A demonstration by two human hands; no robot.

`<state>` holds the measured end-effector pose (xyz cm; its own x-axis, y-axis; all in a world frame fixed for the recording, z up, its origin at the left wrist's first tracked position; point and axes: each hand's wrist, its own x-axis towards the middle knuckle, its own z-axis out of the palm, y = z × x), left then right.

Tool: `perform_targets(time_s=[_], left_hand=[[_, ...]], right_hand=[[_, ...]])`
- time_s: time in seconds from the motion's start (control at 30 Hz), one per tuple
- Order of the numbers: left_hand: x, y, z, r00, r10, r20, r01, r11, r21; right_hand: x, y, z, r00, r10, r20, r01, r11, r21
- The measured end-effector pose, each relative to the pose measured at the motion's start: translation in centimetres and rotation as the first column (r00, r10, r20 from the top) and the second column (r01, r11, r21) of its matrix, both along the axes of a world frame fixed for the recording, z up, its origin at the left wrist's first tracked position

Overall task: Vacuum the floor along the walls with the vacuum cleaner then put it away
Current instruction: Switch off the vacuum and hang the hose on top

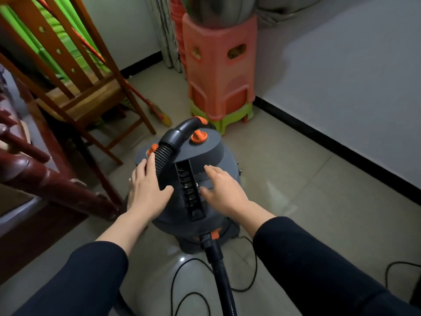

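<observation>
Fingers [149, 164] flat on vacuum cleaner [211, 151]; tiled floor [296, 201].

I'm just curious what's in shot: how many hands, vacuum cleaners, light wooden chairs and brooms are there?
Bare hands: 2 (left hand, right hand)
Grey drum vacuum cleaner with orange knobs: 1
Light-brown wooden slatted chair: 1
Red-handled broom: 1
Total: 5

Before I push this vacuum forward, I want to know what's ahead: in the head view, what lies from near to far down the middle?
Black hose → vacuum cleaner → stacked plastic stools → curtain in the corner.
</observation>
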<state>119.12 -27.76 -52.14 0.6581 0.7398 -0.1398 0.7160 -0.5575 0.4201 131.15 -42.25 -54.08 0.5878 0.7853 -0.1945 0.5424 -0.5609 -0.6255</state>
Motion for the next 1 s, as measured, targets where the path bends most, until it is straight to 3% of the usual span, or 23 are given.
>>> perform_targets(time_s=[0.1,0.2,0.33,0.47,0.63,0.83,1.0], left_hand=[[1.6,-3.3,0.1,0.998,-0.017,0.066,0.009,0.994,0.111],[4.4,-9.9,-1.1,0.971,-0.208,0.121,0.189,0.971,0.147],[8.8,-20.9,-5.6,0.912,-0.405,0.064,0.405,0.914,0.019],[14.3,-32.3,-12.2,0.82,-0.56,-0.12,0.536,0.824,-0.183],[21.9,-45.3,-20.1,0.642,-0.739,-0.204,0.644,0.664,-0.379],[27.8,-59.3,-27.8,0.391,-0.905,-0.166,0.794,0.423,-0.437],[30.6,-68.5,-30.9,0.403,-0.915,0.01,0.805,0.349,-0.481]], right_hand=[[0.8,-3.6,-0.1,0.998,-0.068,0.014,0.068,0.998,0.003],[2.7,-9.8,-1.4,0.98,-0.196,0.035,0.197,0.98,-0.005],[5.9,-20.2,-5.4,0.94,-0.339,0.034,0.34,0.928,-0.151],[10.2,-31.8,-10.1,0.923,-0.381,0.043,0.372,0.862,-0.345],[15.3,-45.9,-15.7,0.881,-0.472,0.037,0.421,0.745,-0.517],[19.2,-60.0,-21.0,0.876,-0.466,0.121,0.39,0.538,-0.747],[20.7,-68.4,-21.9,0.878,-0.365,0.31,0.444,0.378,-0.812]])
